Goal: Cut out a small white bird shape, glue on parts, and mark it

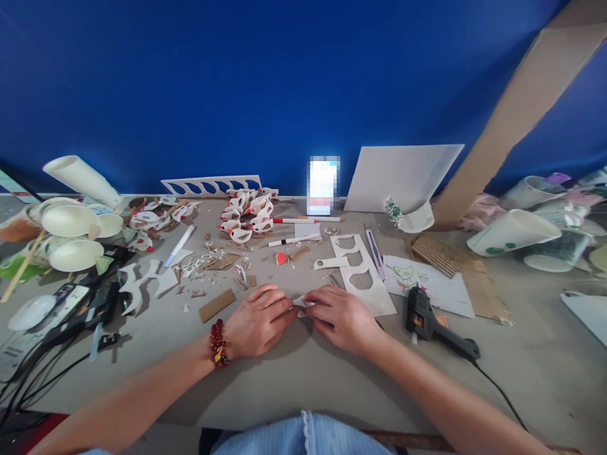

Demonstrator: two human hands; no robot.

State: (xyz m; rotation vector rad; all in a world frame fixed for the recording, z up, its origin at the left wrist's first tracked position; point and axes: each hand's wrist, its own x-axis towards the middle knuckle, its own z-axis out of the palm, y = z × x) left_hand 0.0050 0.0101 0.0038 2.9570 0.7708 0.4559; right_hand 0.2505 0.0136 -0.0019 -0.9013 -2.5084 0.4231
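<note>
My left hand (260,319) and my right hand (342,314) meet over the near middle of the table. Between their fingertips they pinch a small white cut-out piece (300,302), mostly hidden by the fingers, so its full shape does not show. Just beyond my right hand lies a white foam sheet (367,278) with rounded holes cut through it. Left of my left hand rests a brown cardboard strip (217,305). A cluster of white bird figures (241,234) with red beaks stands farther back.
A black glue gun (434,325) with a cord lies to the right, near a bird drawing (411,273) and a purple cutter (375,253). A lit phone (322,186) leans on the blue wall. Paper cups (512,232), markers (294,240) and a power strip (42,328) lie around.
</note>
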